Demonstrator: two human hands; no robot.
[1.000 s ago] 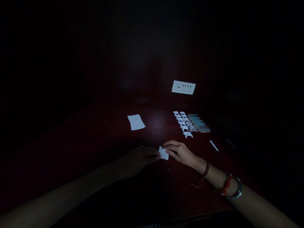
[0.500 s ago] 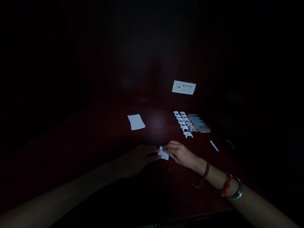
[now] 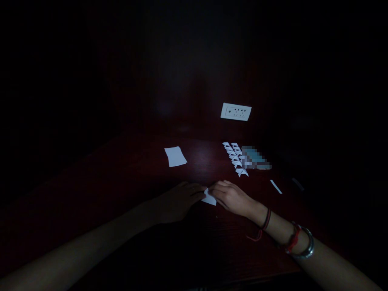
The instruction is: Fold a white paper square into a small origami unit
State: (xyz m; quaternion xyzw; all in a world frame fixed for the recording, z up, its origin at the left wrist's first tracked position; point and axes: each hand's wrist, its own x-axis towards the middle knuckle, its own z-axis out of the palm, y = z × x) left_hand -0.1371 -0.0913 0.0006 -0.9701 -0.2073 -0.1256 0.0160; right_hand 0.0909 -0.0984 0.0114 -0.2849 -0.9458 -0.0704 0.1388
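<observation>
The scene is very dark. A small white paper piece (image 3: 209, 198) lies on the dark red wooden table (image 3: 121, 178) between my two hands. My left hand (image 3: 178, 200) has its fingers closed on the paper's left edge. My right hand (image 3: 230, 197) curls its fingers over the paper's right side and pinches it. Red and black strings and a metal bangle circle my right wrist.
A white paper sheet (image 3: 175, 156) lies further back at centre. Several small folded white paper pieces (image 3: 235, 158) sit in rows at the right, beside a blurred-out object (image 3: 256, 159). A thin white strip (image 3: 275, 186) lies to the right. A white wall socket (image 3: 235, 111) is behind.
My right fingers have curled further over the paper, covering more of it. My left fingers have closed in on its left edge. The view has shifted slightly.
</observation>
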